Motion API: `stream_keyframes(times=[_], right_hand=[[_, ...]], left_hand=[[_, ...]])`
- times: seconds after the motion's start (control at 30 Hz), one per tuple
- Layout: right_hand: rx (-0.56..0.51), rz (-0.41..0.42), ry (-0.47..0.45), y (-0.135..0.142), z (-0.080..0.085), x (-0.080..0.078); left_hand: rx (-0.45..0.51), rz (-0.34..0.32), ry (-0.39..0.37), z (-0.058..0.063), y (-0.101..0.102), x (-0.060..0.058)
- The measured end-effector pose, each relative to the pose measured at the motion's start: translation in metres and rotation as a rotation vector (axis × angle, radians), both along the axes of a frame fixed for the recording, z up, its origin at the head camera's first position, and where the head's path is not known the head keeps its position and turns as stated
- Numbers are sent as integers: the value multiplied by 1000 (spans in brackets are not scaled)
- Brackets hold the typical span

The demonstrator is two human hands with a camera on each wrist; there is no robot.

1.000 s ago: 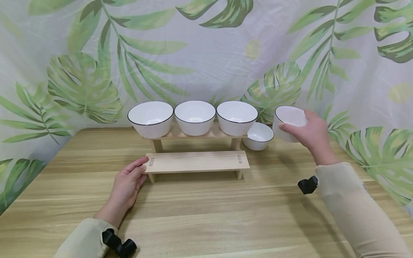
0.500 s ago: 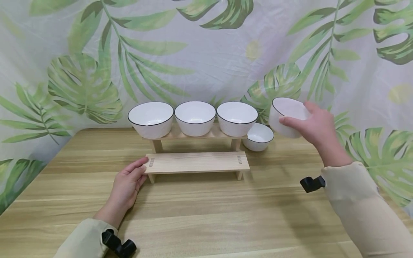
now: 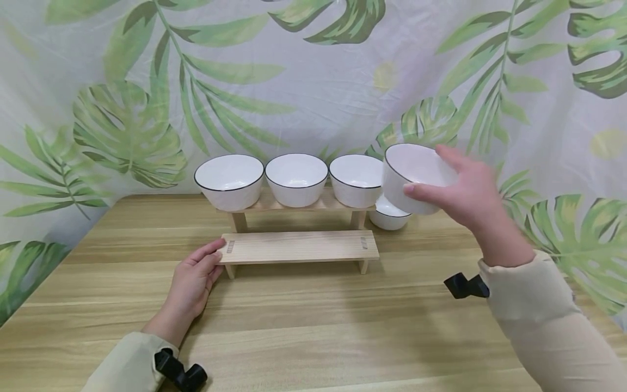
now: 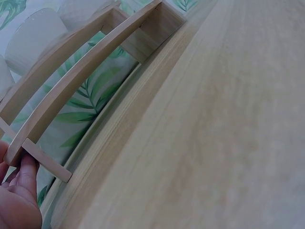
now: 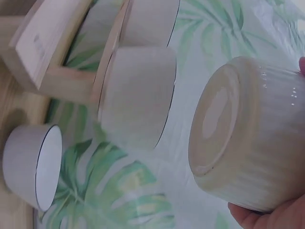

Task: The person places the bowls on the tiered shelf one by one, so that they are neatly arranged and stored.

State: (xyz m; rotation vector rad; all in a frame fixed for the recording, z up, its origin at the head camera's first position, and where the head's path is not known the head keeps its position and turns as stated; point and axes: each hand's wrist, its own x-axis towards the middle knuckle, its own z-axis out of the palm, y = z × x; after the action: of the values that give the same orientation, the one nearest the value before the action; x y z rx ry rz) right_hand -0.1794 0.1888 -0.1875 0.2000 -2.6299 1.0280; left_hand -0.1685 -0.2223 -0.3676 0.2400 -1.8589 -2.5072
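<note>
My right hand grips a white bowl with a dark rim, thumb on the near side and fingers round the far side. This bowl is in the air, tilted, and overlaps the right end of the rack in the head view; its unglazed foot shows in the right wrist view. At the lower step's left end, my left hand pinches the board of a two-tier wooden rack. Three like bowls stand in a row on the upper step: a left one, a middle one and a right one.
A smaller-looking white bowl sits on the wooden table behind the rack's right end, partly hidden by the held bowl. A leaf-printed cloth hangs along the table's back.
My right hand has lifted the bowl and then carried it left, towards the right bowl on the rack. The left hand and the rack have stayed in place.
</note>
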Motion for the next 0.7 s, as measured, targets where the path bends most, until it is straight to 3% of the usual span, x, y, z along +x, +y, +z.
stream_keyframes(times=[0.27,0.7], right_hand=[[-19,128,-25,-27,1,11],[3,333,73,-74,-16,16]], left_hand=[[11,0,6,0,0,0],[-9,-2,7,1,0,1]])
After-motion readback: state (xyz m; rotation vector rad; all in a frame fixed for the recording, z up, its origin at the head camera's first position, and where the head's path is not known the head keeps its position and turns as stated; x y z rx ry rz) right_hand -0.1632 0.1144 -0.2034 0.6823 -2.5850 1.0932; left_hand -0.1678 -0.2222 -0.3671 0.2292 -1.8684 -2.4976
